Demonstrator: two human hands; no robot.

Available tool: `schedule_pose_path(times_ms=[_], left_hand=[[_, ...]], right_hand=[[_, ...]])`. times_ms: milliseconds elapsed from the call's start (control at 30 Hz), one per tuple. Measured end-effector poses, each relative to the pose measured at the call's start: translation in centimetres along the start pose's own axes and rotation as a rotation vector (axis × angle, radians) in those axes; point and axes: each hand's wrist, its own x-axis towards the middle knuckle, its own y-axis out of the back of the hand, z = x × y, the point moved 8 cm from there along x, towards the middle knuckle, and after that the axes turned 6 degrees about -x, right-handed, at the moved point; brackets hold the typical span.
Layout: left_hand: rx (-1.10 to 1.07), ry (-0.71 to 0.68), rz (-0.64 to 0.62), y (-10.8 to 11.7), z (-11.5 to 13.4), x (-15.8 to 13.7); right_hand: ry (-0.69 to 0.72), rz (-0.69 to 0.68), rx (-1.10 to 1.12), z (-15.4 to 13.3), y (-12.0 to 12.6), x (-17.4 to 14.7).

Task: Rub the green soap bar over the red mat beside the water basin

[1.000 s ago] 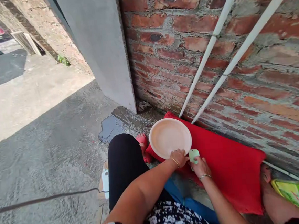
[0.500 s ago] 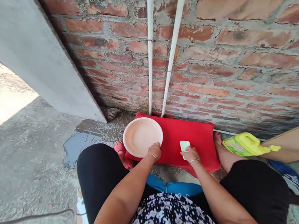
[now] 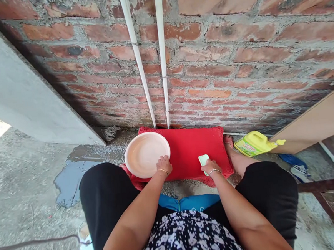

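Rough concrete floor (image 3: 24,182), a puddle (image 3: 71,177) at left. Brick wall (image 3: 207,52) ahead, two white pipes (image 3: 162,56) down it, grey slab (image 3: 25,86) to the left. Low bench (image 3: 185,142) under red cloth against the wall. On its left end, we see a pale pink basin (image 3: 134,154); we cannot tell whether it holds clear water. Left hand (image 3: 164,164) grips its near right rim. Right hand (image 3: 212,167) clasps a pale green phone (image 3: 203,161) over the bench's right half. Yellow jug (image 3: 251,143) right of the bench, contents hidden.
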Motion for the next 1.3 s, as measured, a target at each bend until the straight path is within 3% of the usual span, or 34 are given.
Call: schedule_pose_path(times_ms=[100,200,333,433,533,700,767,867,933,1067,1167,1233,1300], left_hand=[[-0.015,-0.009,0.276,3.2,1.2,-0.6],[0.043,-0.228,0.41,4.8,4.2,-1.9],[0.126,-0.43,0.266,2.0,7.2,-2.8],[0.182,-0.422,0.087,-1.5,7.6,-2.0],[0.241,-0.367,-0.053,-4.3,7.6,-0.4],[0.367,-0.458,-0.16,-6.8,10.3,1.4],[0.395,-0.475,-0.173,-7.1,11.3,1.6],[0.363,-0.456,-0.19,-6.6,12.1,2.2],[0.288,-0.373,-0.13,-5.0,12.1,3.6],[0.04,-0.087,0.105,0.6,10.7,8.1],[-0.104,0.132,0.175,3.6,9.1,11.4],[-0.158,0.276,0.198,4.4,8.2,12.8],[-0.206,0.402,0.191,3.9,7.9,13.5]], right_hand=[[0.055,0.006,0.022,-0.4,0.5,-0.1],[0.3,0.086,-0.02,-4.5,1.4,-1.4],[0.623,0.15,-0.11,-9.4,1.6,-3.5],[0.713,0.144,-0.086,-9.8,1.6,-3.2],[0.558,0.11,0.052,-6.6,2.0,0.0],[-0.058,0.17,0.449,3.5,2.9,6.3],[-0.21,0.169,0.527,5.9,2.2,7.3],[-0.283,0.155,0.547,6.3,1.1,7.5],[-0.319,0.163,0.542,5.6,0.5,7.0],[-0.348,0.163,0.452,4.0,0.0,6.4],[-0.364,0.147,0.403,3.8,-0.1,6.8],[-0.38,0.15,0.399,4.0,-0.1,7.1],[-0.391,0.114,0.437,4.0,-0.3,7.3]])
